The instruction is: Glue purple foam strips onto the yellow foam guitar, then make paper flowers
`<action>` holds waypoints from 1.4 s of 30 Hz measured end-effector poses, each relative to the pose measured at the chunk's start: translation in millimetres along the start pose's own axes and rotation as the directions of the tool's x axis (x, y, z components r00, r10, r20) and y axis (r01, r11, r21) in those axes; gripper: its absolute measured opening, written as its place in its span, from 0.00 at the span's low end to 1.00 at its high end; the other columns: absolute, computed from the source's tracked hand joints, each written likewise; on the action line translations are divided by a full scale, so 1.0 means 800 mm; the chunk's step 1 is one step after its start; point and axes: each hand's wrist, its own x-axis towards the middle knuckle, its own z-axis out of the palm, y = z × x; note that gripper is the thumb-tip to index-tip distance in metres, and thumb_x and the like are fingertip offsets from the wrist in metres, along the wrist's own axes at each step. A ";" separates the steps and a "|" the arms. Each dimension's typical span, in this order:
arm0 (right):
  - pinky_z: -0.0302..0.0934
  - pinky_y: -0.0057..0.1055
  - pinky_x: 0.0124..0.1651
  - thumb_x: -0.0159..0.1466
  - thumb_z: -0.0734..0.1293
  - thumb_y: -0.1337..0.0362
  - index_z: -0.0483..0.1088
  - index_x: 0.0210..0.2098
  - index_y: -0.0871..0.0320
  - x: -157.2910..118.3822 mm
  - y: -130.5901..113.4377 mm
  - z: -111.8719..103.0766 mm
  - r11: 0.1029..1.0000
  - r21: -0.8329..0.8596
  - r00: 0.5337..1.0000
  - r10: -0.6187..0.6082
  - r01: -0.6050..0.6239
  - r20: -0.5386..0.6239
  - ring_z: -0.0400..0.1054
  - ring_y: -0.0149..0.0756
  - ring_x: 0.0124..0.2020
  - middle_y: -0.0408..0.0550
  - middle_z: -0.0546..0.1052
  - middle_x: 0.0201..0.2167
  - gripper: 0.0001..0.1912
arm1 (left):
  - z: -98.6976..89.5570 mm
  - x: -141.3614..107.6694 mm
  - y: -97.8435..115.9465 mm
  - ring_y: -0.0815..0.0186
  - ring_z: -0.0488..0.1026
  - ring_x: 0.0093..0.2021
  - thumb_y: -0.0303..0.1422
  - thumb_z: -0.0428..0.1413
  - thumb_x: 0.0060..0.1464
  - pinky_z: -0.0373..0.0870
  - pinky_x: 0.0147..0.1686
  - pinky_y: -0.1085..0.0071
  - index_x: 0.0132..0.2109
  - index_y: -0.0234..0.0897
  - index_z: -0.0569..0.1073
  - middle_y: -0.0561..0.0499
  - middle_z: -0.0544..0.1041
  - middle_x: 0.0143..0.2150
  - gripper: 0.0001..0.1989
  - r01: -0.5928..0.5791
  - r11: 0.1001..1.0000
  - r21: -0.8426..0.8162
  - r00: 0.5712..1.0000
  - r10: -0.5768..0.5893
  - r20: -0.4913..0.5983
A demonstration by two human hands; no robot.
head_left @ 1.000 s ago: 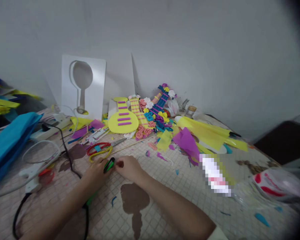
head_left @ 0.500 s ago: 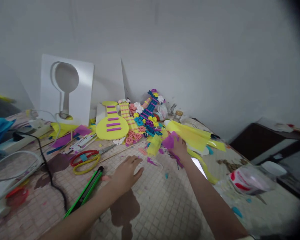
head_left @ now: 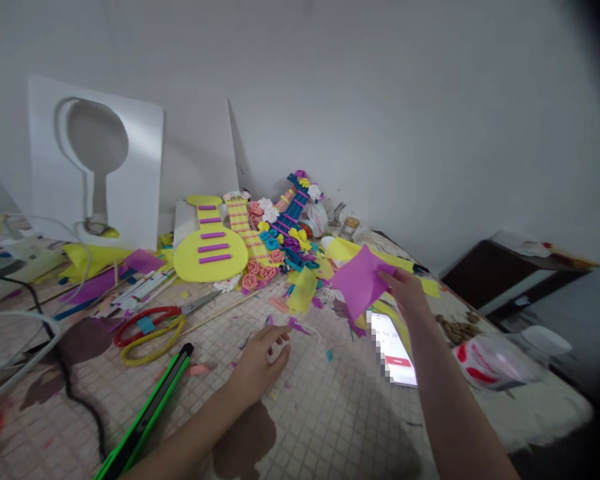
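Purple paper, a flat piece with a pointed corner, is pinched at its right edge by my right hand. It hangs over the table, with a lit phone just below it. My left hand holds nothing and has its fingers slightly bent and apart, above the tiled tabletop. Left of that hand lies a green box cutter. Scissors with one red and one yellow handle rest beyond the cutter. Small purple scraps lie close to my left fingertips.
A yellow guitar-shaped cutout with purple strips leans at the back, beside decorated guitar shapes and paper flowers. A white board with a cut-out hole stands at left. A black cable runs along the left; a plastic jar lies right.
My right hand has moved right, spreading the purple paper into view and uncovering more of the phone. The view has shifted slightly; my left hand stays over the table.
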 end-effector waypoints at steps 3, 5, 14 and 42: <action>0.62 0.33 0.31 0.48 0.67 0.55 0.73 0.33 0.58 -0.060 -0.026 0.021 0.974 0.224 0.991 0.001 -0.032 0.135 0.68 0.35 0.28 0.46 0.76 0.28 0.15 | 0.002 -0.002 0.001 0.60 0.69 0.44 0.36 0.55 0.49 0.66 0.41 0.65 0.48 0.39 0.70 0.44 0.72 0.47 0.17 0.123 0.936 -0.328 0.992 -0.128 0.007; 0.61 0.30 0.30 0.45 0.72 0.59 0.73 0.29 0.56 -0.109 -0.044 0.043 0.832 0.517 0.952 0.041 -0.201 0.305 0.66 0.32 0.25 0.43 0.74 0.24 0.12 | 0.003 -0.002 0.002 0.57 0.65 0.51 0.40 0.58 0.46 0.64 0.46 0.63 0.51 0.40 0.67 0.43 0.67 0.54 0.24 0.237 0.777 -0.583 0.967 -0.248 0.062; 0.63 0.29 0.29 0.44 0.70 0.61 0.71 0.27 0.57 -0.105 -0.045 0.045 0.845 0.512 0.987 0.157 -0.156 0.042 0.67 0.32 0.25 0.43 0.74 0.25 0.11 | 0.006 0.001 -0.001 0.60 0.73 0.42 0.42 0.62 0.41 0.66 0.44 0.62 0.53 0.44 0.58 0.45 0.68 0.52 0.33 0.489 0.204 -0.848 0.826 -0.421 0.375; 0.46 0.39 0.45 0.59 0.59 0.66 0.73 0.30 0.57 0.061 0.045 0.119 0.522 -0.718 0.879 -0.382 0.461 0.286 0.61 0.42 0.42 0.52 0.74 0.34 0.11 | 0.002 -0.015 0.004 0.63 0.67 0.43 0.36 0.51 0.52 0.64 0.41 0.67 0.46 0.39 0.65 0.46 0.69 0.45 0.14 0.319 0.829 -0.459 0.947 -0.261 0.187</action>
